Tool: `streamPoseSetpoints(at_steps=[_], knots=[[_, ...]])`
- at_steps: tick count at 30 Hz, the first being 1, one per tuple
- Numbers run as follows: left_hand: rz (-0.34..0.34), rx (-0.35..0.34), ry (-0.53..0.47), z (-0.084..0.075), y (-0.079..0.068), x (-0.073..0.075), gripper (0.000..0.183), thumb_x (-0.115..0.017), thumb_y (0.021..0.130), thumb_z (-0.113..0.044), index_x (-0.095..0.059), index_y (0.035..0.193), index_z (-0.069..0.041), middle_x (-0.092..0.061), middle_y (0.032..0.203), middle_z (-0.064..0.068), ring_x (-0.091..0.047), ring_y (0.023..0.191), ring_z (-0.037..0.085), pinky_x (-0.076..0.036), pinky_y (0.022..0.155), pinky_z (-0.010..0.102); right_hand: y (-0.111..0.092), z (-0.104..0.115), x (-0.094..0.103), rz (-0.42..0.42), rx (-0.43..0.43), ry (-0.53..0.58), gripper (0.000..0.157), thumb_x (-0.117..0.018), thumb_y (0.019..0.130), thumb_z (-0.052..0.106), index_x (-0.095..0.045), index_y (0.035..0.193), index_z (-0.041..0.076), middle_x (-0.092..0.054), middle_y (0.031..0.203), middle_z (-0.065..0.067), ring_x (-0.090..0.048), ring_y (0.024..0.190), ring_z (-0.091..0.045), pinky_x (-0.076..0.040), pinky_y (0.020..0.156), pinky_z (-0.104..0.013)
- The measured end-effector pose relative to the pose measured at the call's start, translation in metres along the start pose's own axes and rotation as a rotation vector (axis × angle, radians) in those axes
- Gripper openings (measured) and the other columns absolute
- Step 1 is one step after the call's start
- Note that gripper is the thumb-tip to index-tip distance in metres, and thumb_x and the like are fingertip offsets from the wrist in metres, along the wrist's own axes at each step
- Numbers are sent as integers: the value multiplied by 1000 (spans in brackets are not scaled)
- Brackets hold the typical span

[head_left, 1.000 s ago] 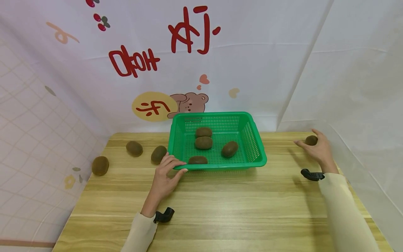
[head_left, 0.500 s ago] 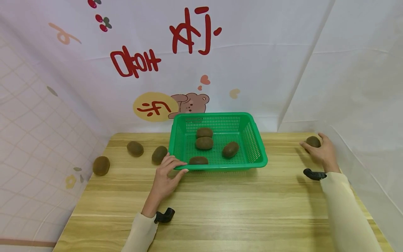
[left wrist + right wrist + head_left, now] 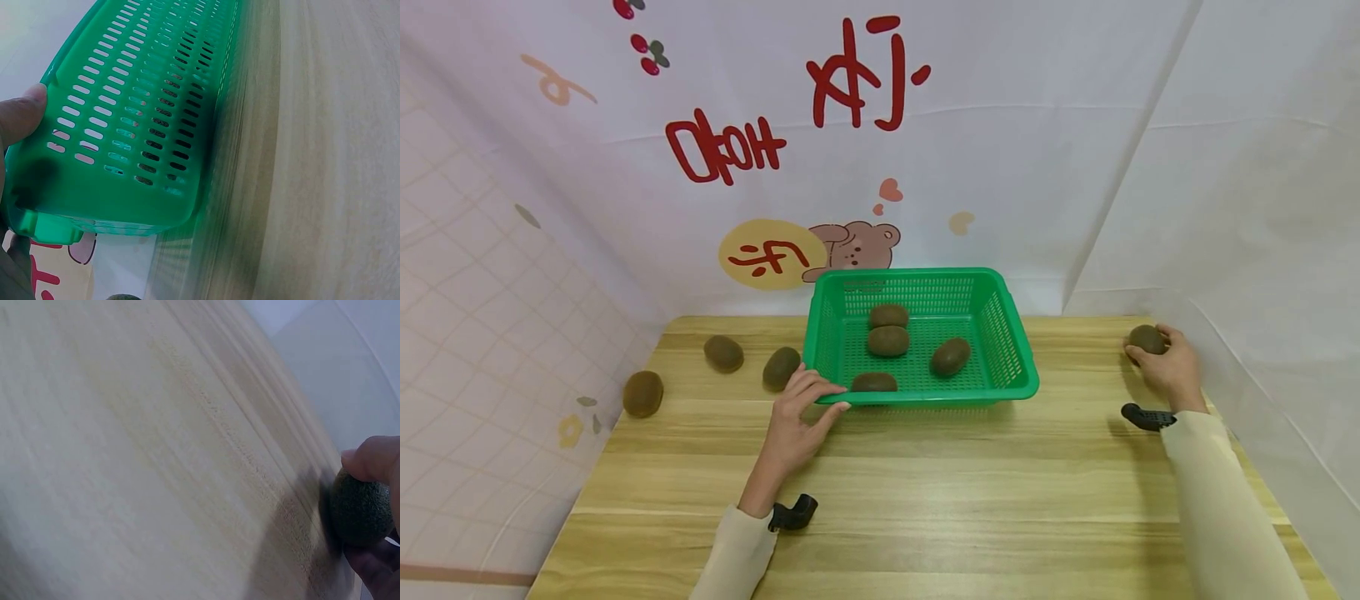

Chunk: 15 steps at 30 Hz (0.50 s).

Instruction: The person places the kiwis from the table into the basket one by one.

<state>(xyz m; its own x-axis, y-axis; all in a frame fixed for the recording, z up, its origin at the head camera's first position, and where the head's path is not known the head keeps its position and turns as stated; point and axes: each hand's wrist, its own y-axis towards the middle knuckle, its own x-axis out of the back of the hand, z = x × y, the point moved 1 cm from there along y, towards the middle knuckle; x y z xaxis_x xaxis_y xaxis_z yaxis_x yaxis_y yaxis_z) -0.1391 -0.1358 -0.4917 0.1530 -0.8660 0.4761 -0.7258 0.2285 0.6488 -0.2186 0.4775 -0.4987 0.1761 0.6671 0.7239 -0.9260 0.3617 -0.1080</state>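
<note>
Kiwifruit [image 3: 1146,337] at far right corner of wood-grain tabletop [image 3: 970,508], gripped between thumb and curled fingers of right hand [image 3: 1176,371], with digits parted to roughly the breadth of the fruit; lifted or resting on the wood, impossible to tell. Near the middle of the back edge, upright and well apart from this hand: green perforated basket [image 3: 925,399]. At its near left corner: left hand [image 3: 793,425], pinching the rim, fingers over the corner, thumb against the near outer wall, gap narrow. Inside, left of centre: back kiwifruit [image 3: 889,316] and middle kiwifruit [image 3: 888,342], touching, one behind the other; right of centre, slanted kiwifruit [image 3: 951,357]; close to the near wall, partly hidden by the rim, front kiwifruit [image 3: 875,382]. On the wood to the left: nearest loose kiwifruit [image 3: 780,369], just beside basket and left fingertips; second loose kiwifruit [image 3: 724,354], farther out; outermost kiwifruit [image 3: 643,394], at the left edge. Behind: white cloth [image 3: 1015,158], printed with red characters and a cartoon bear [image 3: 859,247].
</note>
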Motion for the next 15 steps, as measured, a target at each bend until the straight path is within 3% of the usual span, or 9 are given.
streamPoseSetpoints(at_steps=[15], knots=[[-3,-6,-2,-1,1,1,22,-84,84,-8,-78,104,-13,-71,97,1,-60,103,21,-29,126,58,1,2,0,-21,41,-29,86,-58,101,46,-17,163,2,-24,161,-37,-35,137,-62,-40,107,-73]])
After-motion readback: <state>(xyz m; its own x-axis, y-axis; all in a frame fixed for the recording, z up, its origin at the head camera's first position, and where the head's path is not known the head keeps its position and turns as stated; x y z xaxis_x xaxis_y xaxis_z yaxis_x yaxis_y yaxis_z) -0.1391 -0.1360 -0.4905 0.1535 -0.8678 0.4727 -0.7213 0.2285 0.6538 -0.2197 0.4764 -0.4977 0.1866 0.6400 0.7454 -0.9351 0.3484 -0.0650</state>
